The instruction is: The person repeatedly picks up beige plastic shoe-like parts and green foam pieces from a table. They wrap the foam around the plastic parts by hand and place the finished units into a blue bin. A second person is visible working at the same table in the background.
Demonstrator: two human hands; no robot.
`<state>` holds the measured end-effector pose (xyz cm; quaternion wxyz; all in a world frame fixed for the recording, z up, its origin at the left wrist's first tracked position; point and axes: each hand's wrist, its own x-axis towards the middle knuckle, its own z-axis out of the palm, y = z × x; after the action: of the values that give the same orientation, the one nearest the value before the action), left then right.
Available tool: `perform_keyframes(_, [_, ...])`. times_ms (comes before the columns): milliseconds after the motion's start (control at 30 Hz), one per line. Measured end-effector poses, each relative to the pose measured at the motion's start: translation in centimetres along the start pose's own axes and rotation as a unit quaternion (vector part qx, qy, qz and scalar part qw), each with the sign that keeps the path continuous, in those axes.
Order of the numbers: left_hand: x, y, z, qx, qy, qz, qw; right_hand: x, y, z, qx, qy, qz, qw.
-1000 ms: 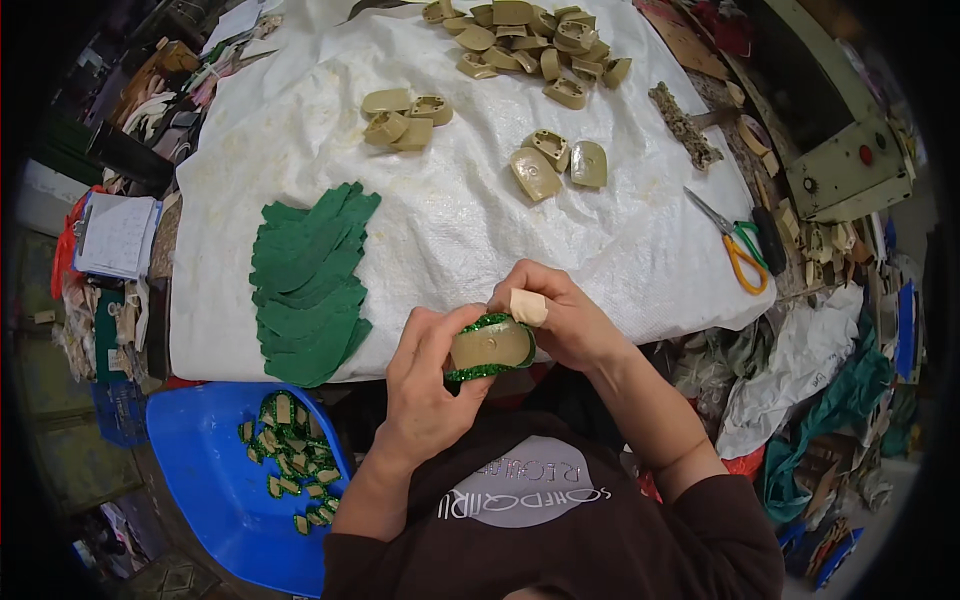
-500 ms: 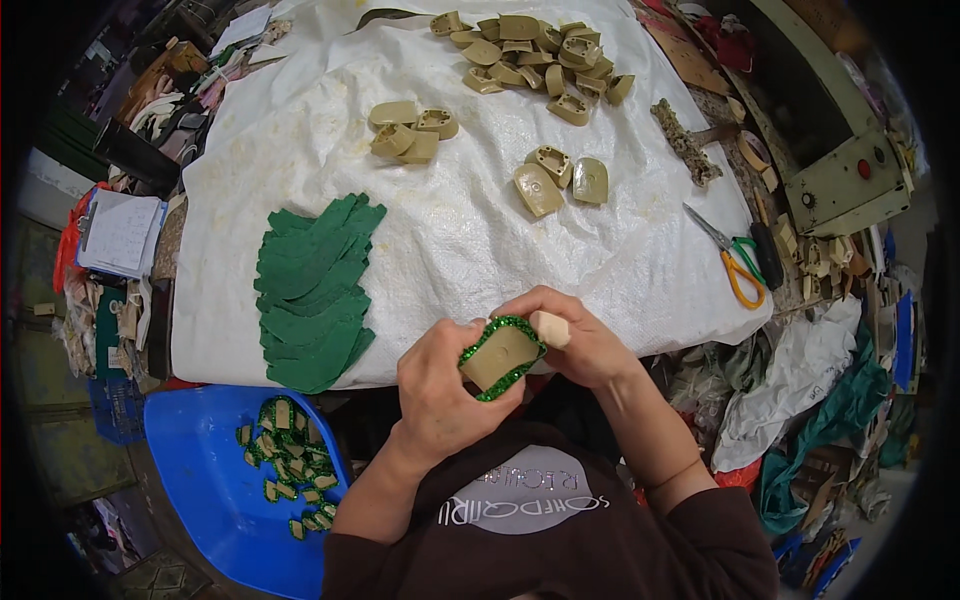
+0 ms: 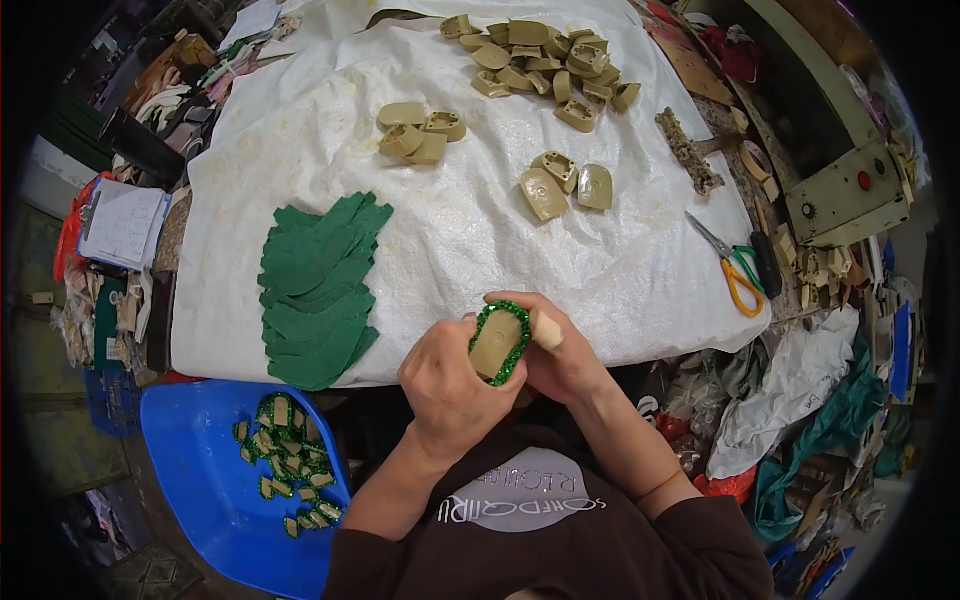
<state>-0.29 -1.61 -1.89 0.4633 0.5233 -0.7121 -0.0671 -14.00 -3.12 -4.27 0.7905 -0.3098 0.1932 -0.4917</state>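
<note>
Near the table's front edge I hold a tan shoe heel (image 3: 494,347) between both hands, its flat face turned up and sparkly green material wrapped around its rim. My left hand (image 3: 447,385) grips it from the left, the thumb along the lower rim. My right hand (image 3: 565,362) closes on its right side, the fingers curled around the upper rim. A pale covering (image 3: 545,330) wraps a digit of that hand. To the left lies a fanned stack of dark green fabric pieces (image 3: 318,290). Several bare heels (image 3: 545,192) lie farther out on the white sheet.
A blue tub (image 3: 190,470) with several green-rimmed heels stands below the table at left. Scissors (image 3: 735,265) with orange and green handles lie at right, beside a metal box with knobs (image 3: 850,195). A larger heel pile (image 3: 540,65) sits at the back. Plastic bags (image 3: 785,400) crowd the right.
The heel has turned more upright in my hands, and my right hand has moved in closer around it. The green rim now closes more fully around the face.
</note>
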Motion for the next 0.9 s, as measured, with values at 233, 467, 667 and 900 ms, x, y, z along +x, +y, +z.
perform_keyframes(233, [-0.5, -0.2, 0.1, 0.026, 0.023, 0.012, 0.999, -0.6, 0.4, 1.5, -0.406, 0.114, -0.085, 0.902])
perform_keyframes(467, [-0.2, -0.2, -0.9, -0.020, 0.033, -0.016, 0.999, -0.9, 0.9, 0.6, -0.242, 0.076, -0.042, 0.966])
perform_keyframes(667, [-0.7, -0.4, -1.2, -0.032, 0.043, -0.027, 0.998, -0.6, 1.3, 1.3, -0.458, 0.105, -0.115, 0.875])
perform_keyframes(900, [-0.6, -1.0, -1.2, -0.044, 0.017, -0.050, 0.998, -0.1, 1.2, 1.3, -0.421, 0.091, -0.099, 0.897])
